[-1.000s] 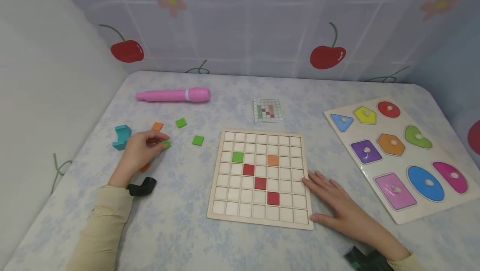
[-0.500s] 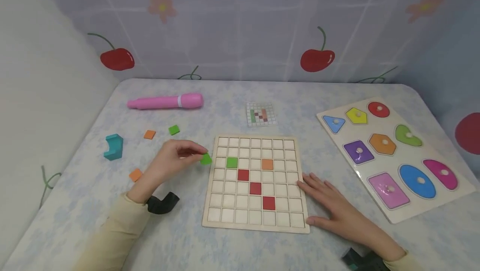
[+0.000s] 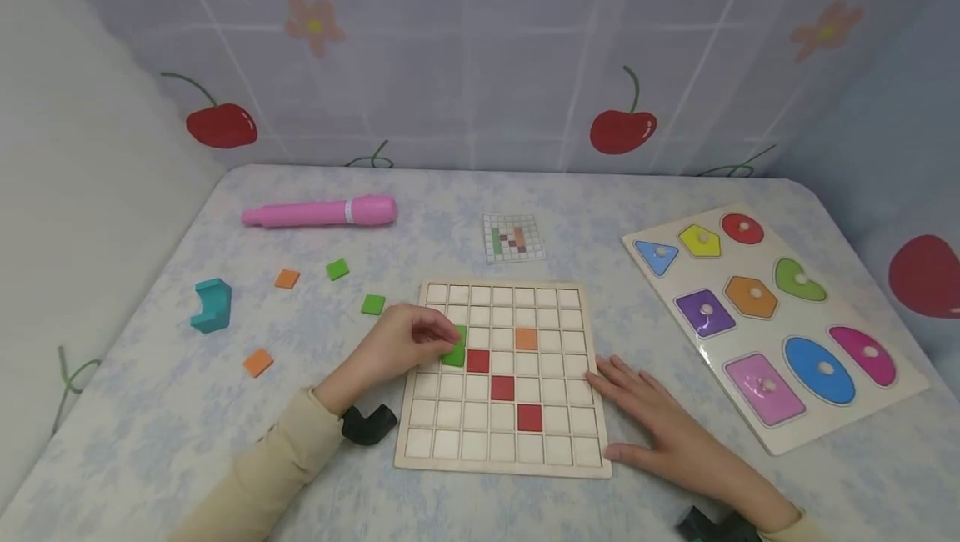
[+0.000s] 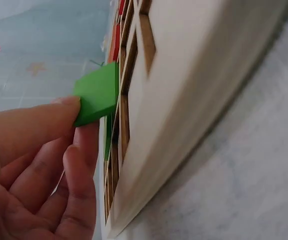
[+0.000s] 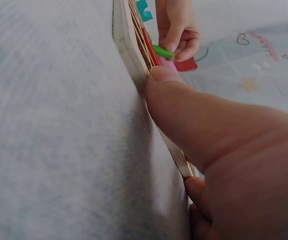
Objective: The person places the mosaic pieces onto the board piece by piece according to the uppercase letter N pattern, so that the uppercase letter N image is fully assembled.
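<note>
Fingers (image 4: pixel 56 120) of the left hand (image 3: pixel 401 340) are clamped on a green tile (image 4: pixel 97 92), thumb on one side, the rest curled beneath. The tile is tilted over the board (image 3: pixel 502 469), just below the seated green (image 3: pixel 461 332) and left of a red tile (image 3: pixel 477 361); its lower edge seems to meet the grid, though contact is hard to confirm. The right hand (image 3: pixel 660 425) lies with its fingers straight, thumb apart from them, tips against the board's right edge.

The likeliest trouble is the tile catching on a divider, because it comes in tilted, and sitting skewed in its cell. Letting go too soon could drop it half across the next cell, and a sideways push might nudge the seated green. If the right hand eased off, the board could slide under that push.

Half a second ago the tile was outside the board's left edge; now it is over the grid. A loose green (image 3: pixel 372 304) shows that the hand hid then, while the right hand has kept its place
</note>
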### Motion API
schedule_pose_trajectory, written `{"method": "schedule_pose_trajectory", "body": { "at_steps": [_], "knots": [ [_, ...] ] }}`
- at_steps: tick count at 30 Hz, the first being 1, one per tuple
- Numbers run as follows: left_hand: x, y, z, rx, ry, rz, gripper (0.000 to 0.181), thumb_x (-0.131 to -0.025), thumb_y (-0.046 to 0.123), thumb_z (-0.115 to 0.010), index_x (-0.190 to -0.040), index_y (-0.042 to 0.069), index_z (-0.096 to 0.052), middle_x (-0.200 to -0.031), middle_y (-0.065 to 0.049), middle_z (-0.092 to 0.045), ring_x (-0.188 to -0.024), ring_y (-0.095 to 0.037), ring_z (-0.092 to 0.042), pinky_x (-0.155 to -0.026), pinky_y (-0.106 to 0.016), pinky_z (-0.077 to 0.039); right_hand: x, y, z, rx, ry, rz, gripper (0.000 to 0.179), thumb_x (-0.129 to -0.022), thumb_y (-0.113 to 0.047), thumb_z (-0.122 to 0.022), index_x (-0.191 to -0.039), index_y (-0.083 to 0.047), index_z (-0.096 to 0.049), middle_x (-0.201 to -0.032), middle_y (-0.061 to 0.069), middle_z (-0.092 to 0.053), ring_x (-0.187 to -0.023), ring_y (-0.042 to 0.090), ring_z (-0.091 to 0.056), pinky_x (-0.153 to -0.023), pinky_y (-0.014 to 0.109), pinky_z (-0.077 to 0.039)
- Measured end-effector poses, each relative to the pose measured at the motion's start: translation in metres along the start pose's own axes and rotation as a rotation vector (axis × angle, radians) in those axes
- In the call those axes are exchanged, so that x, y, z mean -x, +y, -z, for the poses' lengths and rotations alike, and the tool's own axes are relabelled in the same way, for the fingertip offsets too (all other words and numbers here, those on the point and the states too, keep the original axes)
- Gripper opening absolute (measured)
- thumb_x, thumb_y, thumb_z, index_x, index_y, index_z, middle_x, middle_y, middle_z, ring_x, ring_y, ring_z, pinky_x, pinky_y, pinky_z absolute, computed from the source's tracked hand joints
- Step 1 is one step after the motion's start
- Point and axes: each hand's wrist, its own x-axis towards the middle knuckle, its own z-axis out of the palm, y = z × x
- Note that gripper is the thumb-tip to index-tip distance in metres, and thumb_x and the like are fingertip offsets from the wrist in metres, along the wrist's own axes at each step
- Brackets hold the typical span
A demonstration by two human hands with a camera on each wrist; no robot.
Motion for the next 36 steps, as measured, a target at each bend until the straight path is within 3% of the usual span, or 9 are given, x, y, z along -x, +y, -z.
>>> {"method": "schedule_pose_trajectory", "body": {
  "at_steps": [10,16,23,27,31,36],
  "knots": [
    [0.004,-0.001,-0.004,-0.136,-0.010,-0.069,0.013,-0.079,0.005,-0.075,-0.090,0.012,-0.074,-0.086,0.007,-0.066,-0.074,-0.008,-0.056,-0.065,-0.027,-0.048,-0.001,-0.002,-0.001,0.005,-0.006,-0.024,0.074,-0.084,-0.043,-0.067,-0.146,-0.022,-0.034,-0.150,0.003,-0.028,-0.138,0.017,-0.015,-0.104,0.015,0.001],
    [0.005,-0.005,-0.003,-0.135,0.002,-0.110,0.012,-0.077,0.003,-0.076,-0.083,0.013,-0.073,-0.086,0.007,-0.059,-0.075,-0.008,-0.055,-0.065,-0.025,-0.049,-0.003,-0.002,-0.001,0.002,-0.002,-0.014,0.074,-0.083,-0.042,-0.068,-0.146,-0.022,-0.034,-0.150,0.002,-0.028,-0.138,0.019,-0.015,-0.105,0.017,0.001],
    [0.004,-0.005,0.000,-0.086,0.011,-0.119,0.013,-0.079,0.005,-0.075,-0.090,0.011,-0.072,-0.087,0.005,-0.060,-0.074,-0.008,-0.055,-0.067,-0.026,-0.049,-0.001,0.000,0.001,0.034,0.022,0.047,0.076,-0.082,-0.037,-0.071,-0.146,-0.018,-0.034,-0.149,0.006,-0.029,-0.138,0.019,-0.016,-0.106,0.019,-0.001],
    [0.007,-0.003,0.012,-0.063,0.064,-0.085,0.013,-0.081,0.003,-0.073,-0.092,0.010,-0.072,-0.089,0.003,-0.061,-0.079,-0.011,-0.055,-0.072,-0.028,-0.049,-0.001,0.001,0.001,0.032,0.024,0.066,0.077,-0.082,-0.035,-0.072,-0.146,-0.017,-0.035,-0.149,0.007,-0.029,-0.138,0.020,-0.016,-0.106,0.019,-0.001],
    [0.010,-0.001,0.034,-0.088,0.140,-0.051,0.015,-0.081,0.000,-0.071,-0.095,0.006,-0.072,-0.093,0.000,-0.061,-0.084,-0.016,-0.057,-0.075,-0.032,-0.050,0.000,0.002,-0.001,0.038,0.024,0.066,0.077,-0.081,-0.036,-0.072,-0.146,-0.017,-0.035,-0.149,0.007,-0.029,-0.139,0.018,-0.014,-0.106,0.019,0.000],
    [0.015,-0.021,0.068,-0.127,0.205,0.034,0.024,-0.080,0.001,-0.073,-0.104,0.003,-0.069,-0.102,-0.006,-0.061,-0.094,-0.024,-0.057,-0.081,-0.037,-0.049,0.000,0.004,-0.001,0.048,0.021,0.064,0.077,-0.081,-0.037,-0.072,-0.146,-0.018,-0.034,-0.149,0.006,-0.029,-0.139,0.016,-0.013,-0.105,0.018,0.000]
  ]
}}
